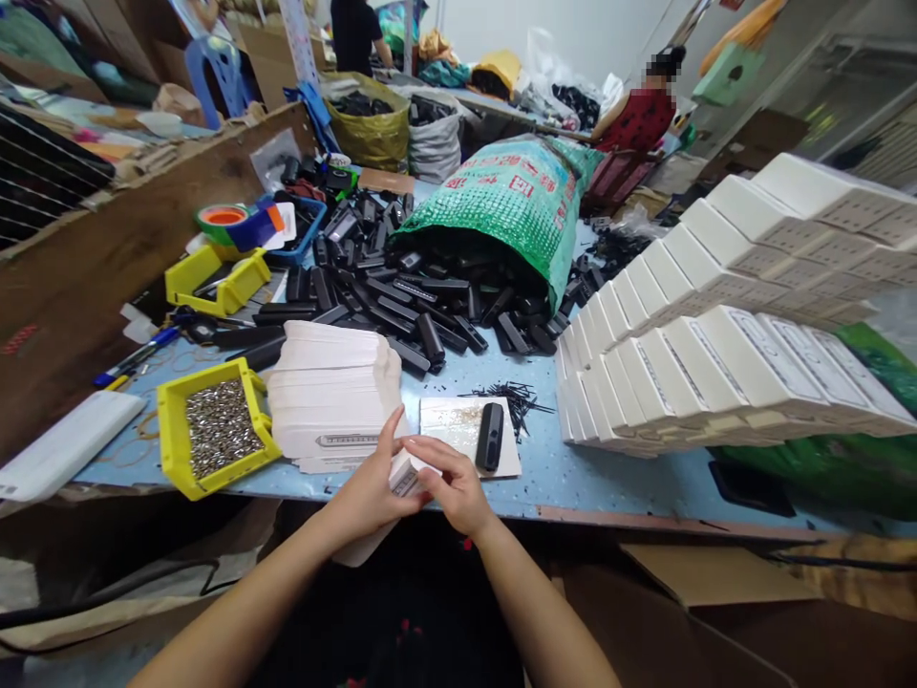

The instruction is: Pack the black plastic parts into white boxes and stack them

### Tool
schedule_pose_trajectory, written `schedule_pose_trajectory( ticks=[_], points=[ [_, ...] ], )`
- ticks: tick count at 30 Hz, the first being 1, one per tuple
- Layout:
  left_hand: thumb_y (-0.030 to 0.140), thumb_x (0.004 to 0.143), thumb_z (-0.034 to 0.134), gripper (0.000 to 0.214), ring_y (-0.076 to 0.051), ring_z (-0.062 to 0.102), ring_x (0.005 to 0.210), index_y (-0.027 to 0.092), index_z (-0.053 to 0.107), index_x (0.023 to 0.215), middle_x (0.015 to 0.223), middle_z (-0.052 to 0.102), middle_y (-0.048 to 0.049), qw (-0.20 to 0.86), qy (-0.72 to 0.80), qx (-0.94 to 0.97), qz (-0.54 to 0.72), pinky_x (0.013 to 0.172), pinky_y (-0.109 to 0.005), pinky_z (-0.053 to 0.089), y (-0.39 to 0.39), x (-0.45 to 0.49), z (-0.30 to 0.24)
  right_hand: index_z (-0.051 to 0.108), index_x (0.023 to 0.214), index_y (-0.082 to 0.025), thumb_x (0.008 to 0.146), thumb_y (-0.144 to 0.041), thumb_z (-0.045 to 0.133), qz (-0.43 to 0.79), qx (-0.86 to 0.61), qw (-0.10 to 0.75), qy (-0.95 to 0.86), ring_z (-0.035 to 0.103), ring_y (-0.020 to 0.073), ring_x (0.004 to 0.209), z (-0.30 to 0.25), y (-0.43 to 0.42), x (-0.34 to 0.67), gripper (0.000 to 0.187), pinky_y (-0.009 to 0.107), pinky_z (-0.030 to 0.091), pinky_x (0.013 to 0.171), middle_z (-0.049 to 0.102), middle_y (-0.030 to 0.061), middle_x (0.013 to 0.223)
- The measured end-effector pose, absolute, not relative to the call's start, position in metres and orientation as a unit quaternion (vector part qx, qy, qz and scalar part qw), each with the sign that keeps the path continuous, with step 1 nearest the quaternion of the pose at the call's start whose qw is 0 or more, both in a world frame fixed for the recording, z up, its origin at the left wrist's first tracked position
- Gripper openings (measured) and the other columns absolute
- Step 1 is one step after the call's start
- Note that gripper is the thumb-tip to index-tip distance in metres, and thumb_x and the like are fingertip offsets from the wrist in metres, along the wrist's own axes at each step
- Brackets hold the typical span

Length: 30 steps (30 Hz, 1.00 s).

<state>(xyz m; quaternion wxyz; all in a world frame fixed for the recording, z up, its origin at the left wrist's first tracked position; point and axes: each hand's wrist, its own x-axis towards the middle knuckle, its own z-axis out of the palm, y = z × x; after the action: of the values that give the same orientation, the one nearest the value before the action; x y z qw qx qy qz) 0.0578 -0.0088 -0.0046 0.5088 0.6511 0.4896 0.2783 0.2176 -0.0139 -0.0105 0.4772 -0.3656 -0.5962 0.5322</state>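
Both my hands meet at the table's near edge on a small white cardboard box (401,483). My left hand (373,492) wraps it from the left with the thumb up. My right hand (453,485) pinches its top flap from the right. Just beyond lies a flat white card (458,425) with a black plastic part (490,436) on it. A stack of flat white box blanks (333,392) sits to the left of my hands.
A yellow bin of small screws (219,428) stands at the left. A heap of black parts (422,296) spills from a green sack (516,201). Rows of finished white boxes (716,354) fill the right. Small black pins (516,397) lie scattered. Other people stand at the back.
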Motion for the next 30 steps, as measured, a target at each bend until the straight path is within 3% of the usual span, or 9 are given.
schedule_pose_trajectory(
  ticks=[6,9,12,14,16,18,22,26,30],
  points=[
    [0.025,0.065,0.073,0.1,-0.032,0.058,0.113,0.02,0.018,0.148,0.121,0.061,-0.0143,0.532,0.491,0.643,0.25,0.096,-0.043,0.044,-0.002,0.057,-0.007,0.056,0.13,-0.028,0.093,-0.031,0.047,0.437,-0.409,0.469,-0.649,0.05,0.0229,0.125,-0.009,-0.022,0.217,0.037,0.044,0.041,0.106,0.055,0.006,0.135],
    [0.031,0.066,0.075,0.095,-0.03,0.064,0.1,0.022,0.023,0.146,0.109,0.066,-0.0114,0.596,0.526,0.542,0.273,0.09,-0.046,0.049,-0.001,0.043,-0.012,0.047,0.137,-0.029,0.089,-0.013,0.049,0.337,-0.424,0.314,-0.78,0.036,0.0243,0.136,-0.016,-0.011,0.259,0.051,0.05,0.031,0.112,0.04,0.006,0.147],
    [0.032,0.075,0.07,0.085,-0.028,0.067,0.096,0.03,0.021,0.145,0.102,0.069,-0.0084,0.717,0.506,0.341,0.336,0.084,-0.046,0.054,-0.003,0.025,-0.013,0.061,0.123,-0.027,0.078,0.004,0.048,0.2,-0.482,0.151,-0.84,0.019,0.031,0.143,-0.02,0.002,0.318,0.057,0.062,0.015,0.113,0.032,0.0064,0.151],
    [0.025,0.081,0.063,0.074,-0.028,0.065,0.105,0.032,0.025,0.144,0.11,0.068,-0.0104,0.758,0.466,0.209,0.405,0.085,-0.044,0.054,-0.003,0.017,-0.011,0.066,0.11,-0.024,0.076,0.006,0.051,0.175,-0.474,0.108,-0.856,0.023,0.0314,0.142,-0.017,0.005,0.343,0.048,0.062,0.016,0.113,0.039,0.007,0.148],
    [0.022,0.087,0.055,0.057,-0.028,0.065,0.105,0.026,0.036,0.14,0.113,0.068,-0.0134,0.742,0.45,0.116,0.483,0.081,-0.04,0.057,-0.003,0.018,-0.008,0.064,0.105,-0.023,0.079,-0.005,0.06,0.203,-0.486,0.176,-0.831,0.045,0.0276,0.13,-0.011,0.001,0.347,0.032,0.052,0.034,0.109,0.056,0.0091,0.132],
    [0.024,0.093,0.046,0.04,-0.025,0.068,0.097,0.021,0.048,0.132,0.109,0.069,-0.0136,0.697,0.453,0.055,0.552,0.074,-0.037,0.06,-0.003,0.029,-0.006,0.057,0.106,-0.023,0.081,-0.028,0.068,0.247,-0.514,0.366,-0.735,0.064,0.0238,0.103,-0.002,-0.007,0.328,0.028,0.043,0.051,0.093,0.067,0.0075,0.106],
    [0.027,0.096,0.042,0.029,-0.02,0.07,0.089,0.018,0.057,0.119,0.108,0.069,-0.0107,0.682,0.468,-0.013,0.562,0.073,-0.035,0.061,-0.012,0.063,-0.005,0.047,0.104,-0.026,0.079,-0.059,0.063,0.29,-0.454,0.668,-0.513,0.069,0.0233,0.086,0.008,-0.02,0.263,0.044,0.042,0.056,0.08,0.068,0.0045,0.093],
    [0.041,0.089,0.052,0.038,-0.027,0.064,0.105,0.015,0.057,0.116,0.114,0.065,-0.015,0.766,0.473,0.101,0.424,0.086,-0.042,0.057,-0.033,0.074,-0.012,0.044,0.099,-0.026,0.07,-0.053,0.075,0.312,-0.427,0.658,-0.536,0.065,0.0252,0.102,0.007,-0.025,0.225,0.05,0.042,0.052,0.089,0.066,0.0083,0.106],
    [0.047,0.056,0.081,0.079,-0.035,0.051,0.123,0.02,0.048,0.124,0.125,0.059,-0.0127,0.514,0.585,0.46,0.427,0.101,-0.051,0.045,-0.043,0.058,-0.03,0.042,0.114,-0.029,0.073,-0.057,0.071,0.39,-0.374,0.605,-0.585,0.068,0.0211,0.085,0.001,-0.016,0.225,0.058,0.036,0.054,0.079,0.069,0.004,0.093]
  ],
)
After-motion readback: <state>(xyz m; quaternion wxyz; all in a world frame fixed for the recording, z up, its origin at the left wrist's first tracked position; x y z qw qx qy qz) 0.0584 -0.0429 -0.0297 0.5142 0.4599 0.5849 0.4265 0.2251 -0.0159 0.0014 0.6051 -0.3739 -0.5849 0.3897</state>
